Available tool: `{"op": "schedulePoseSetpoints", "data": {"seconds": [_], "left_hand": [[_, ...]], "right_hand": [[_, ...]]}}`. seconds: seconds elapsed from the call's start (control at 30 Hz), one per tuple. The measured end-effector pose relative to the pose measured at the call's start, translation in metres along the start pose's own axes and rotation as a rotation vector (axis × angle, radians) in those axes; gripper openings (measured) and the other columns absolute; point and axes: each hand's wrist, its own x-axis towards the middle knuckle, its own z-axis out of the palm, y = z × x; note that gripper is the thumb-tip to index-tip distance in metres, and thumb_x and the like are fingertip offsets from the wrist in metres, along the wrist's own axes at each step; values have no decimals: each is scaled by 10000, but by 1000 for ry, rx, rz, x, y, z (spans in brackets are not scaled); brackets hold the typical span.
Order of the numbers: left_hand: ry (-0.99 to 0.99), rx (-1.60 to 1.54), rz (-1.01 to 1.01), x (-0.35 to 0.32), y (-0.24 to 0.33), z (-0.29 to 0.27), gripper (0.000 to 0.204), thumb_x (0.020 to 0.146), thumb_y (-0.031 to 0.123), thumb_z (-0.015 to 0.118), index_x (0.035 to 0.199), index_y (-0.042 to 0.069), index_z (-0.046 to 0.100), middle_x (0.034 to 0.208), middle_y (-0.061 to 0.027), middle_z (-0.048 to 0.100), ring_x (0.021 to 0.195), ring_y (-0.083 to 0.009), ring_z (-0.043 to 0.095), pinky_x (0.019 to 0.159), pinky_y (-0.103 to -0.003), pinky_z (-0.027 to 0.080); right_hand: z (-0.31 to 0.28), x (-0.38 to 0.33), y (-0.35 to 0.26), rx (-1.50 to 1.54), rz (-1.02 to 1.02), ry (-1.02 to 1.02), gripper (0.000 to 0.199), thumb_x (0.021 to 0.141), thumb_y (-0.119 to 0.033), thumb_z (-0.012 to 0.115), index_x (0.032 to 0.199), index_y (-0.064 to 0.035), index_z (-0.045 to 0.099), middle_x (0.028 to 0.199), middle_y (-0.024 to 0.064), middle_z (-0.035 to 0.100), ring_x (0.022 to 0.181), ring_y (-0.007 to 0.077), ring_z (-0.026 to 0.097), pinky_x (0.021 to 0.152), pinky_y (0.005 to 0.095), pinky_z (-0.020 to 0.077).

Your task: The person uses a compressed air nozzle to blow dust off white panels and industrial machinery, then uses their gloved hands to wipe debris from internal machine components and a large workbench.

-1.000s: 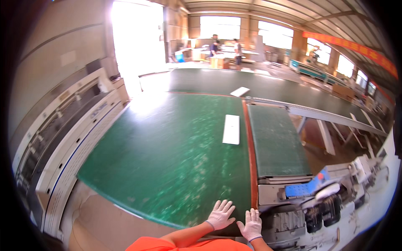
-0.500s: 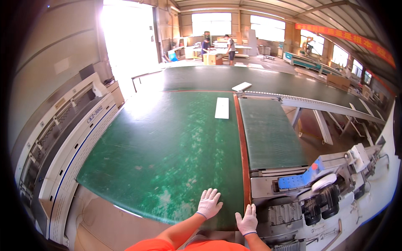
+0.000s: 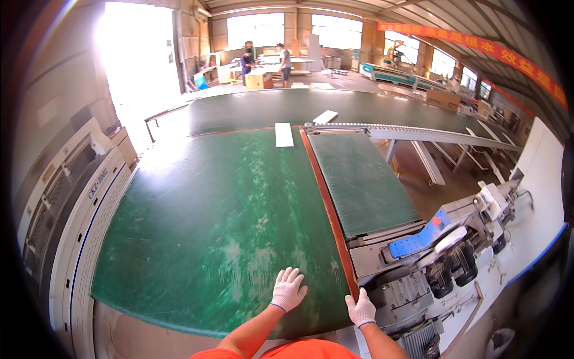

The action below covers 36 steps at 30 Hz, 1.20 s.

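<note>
My left hand (image 3: 289,290), in a white knitted glove, rests over the near part of a wide green conveyor belt (image 3: 197,239). Its fingers are stretched out and hold nothing. Farther right, my gloved right hand (image 3: 361,309) is at the near end of a reddish-brown strip (image 3: 327,206) along the belt's right side. That hand is empty too, thumb apart from the fingers; whether it presses on the strip is hard to tell. A white rectangular board (image 3: 284,135) lies at the green belt's far edge. Beyond it, a second white board (image 3: 326,116) sits slanted on the crosswise belt (image 3: 239,107).
To my right stands a machine with a blue guard (image 3: 412,242) and dark motors (image 3: 460,263), beside a narrower green belt (image 3: 362,179). A long white machine (image 3: 89,233) borders the left. Two people (image 3: 285,63) work at far tables, under a red banner (image 3: 478,45).
The nearer white board has travelled away from me to the belt's far edge. My view has swung to the right. Both hands stay low near the belt's close end, fingers still extended.
</note>
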Motion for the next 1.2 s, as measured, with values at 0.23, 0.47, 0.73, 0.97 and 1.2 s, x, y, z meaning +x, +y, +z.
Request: {"op": "schedulePoseSetpoints", "data": {"seconds": [0.23,0.47,0.73,0.97,1.2], "left_hand": [[-49,-111,84,48,-36,0,295,773,206,699,1021,47,691,1246,-172,638,1254,-396,534,1116,-534,375],[68,-35,46,50,-89,11,309,819,196,690,1083,35,684,1286,-180,630,1271,-400,528,1125,-518,372],[-20,25,-6,53,-103,5,361,877,237,670,1173,31,670,1377,-177,599,1346,-380,490,1180,-500,326],[-34,66,-70,55,-111,1,377,892,249,662,1195,25,669,1405,-174,581,1362,-367,475,1187,-495,318],[4,70,-75,67,-119,8,362,883,234,674,1185,35,665,1386,-172,592,1356,-373,479,1186,-511,313]], "right_hand": [[-25,4,-38,-24,287,14,571,973,-559,470,1209,-63,625,975,283,699,961,463,670,843,547,524],[-6,8,-28,-70,316,-14,592,966,-621,474,954,-48,621,904,268,697,889,469,674,794,554,523],[-4,1,-20,-113,321,2,615,980,-607,458,961,-19,637,883,263,710,862,444,697,774,539,544],[3,4,-15,-122,263,49,615,984,-587,462,932,3,628,829,260,706,816,450,699,756,538,551],[7,4,-11,-227,190,214,725,950,-651,495,1236,13,550,1225,269,647,1027,411,679,858,510,546]]}}
